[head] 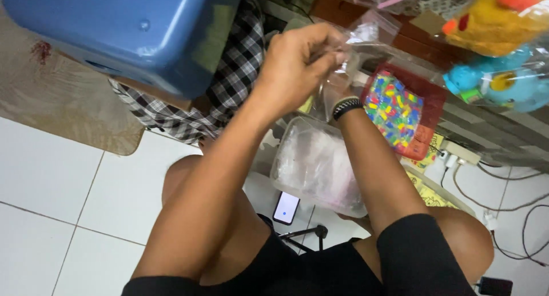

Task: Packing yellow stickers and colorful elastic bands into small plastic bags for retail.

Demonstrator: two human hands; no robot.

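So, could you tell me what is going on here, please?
A person sitting on a tiled floor handles a small clear bag with both hands raised. The left hand pinches its top edge; the right hand, with a dark wristband, is mostly hidden behind it. Below them lie a larger clear bag, a pack of coloured beads and a phone.
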